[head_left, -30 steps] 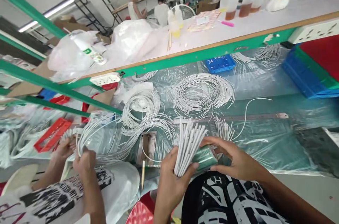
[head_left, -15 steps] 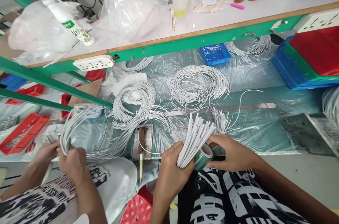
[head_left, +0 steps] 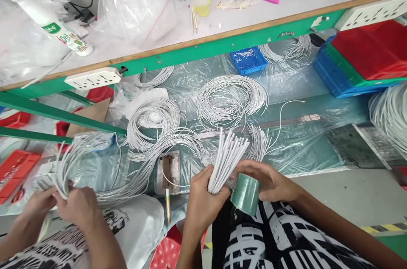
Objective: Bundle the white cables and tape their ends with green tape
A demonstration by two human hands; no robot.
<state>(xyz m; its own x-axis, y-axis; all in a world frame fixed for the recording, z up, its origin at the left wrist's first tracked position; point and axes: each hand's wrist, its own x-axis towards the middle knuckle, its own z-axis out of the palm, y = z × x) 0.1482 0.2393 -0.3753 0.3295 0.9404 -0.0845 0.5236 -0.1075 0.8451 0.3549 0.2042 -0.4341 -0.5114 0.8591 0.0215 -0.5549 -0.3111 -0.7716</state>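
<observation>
My left hand (head_left: 203, 199) is closed round the lower end of a bundle of short white tubes (head_left: 227, 158), which fan upward and to the right. My right hand (head_left: 273, 182) grips a green tape roll (head_left: 245, 194) right beside the bundle's base, the roll tilted down towards my lap. Both hands are at the near edge of the plastic-covered bench (head_left: 305, 150). Coils of white wire (head_left: 232, 101) lie on the bench beyond my hands.
A co-worker's hands (head_left: 68, 205) at the left hold a bunch of white wires. A green-framed shelf (head_left: 222, 46) overhead carries bottles and plastic bags. Blue and red trays (head_left: 362, 61) are stacked at the right. A metal block (head_left: 170, 171) lies left of my hand.
The tape roll has turned so its green side faces the camera and dropped slightly below the bundle. The bundle stands more upright. The view has tilted downward.
</observation>
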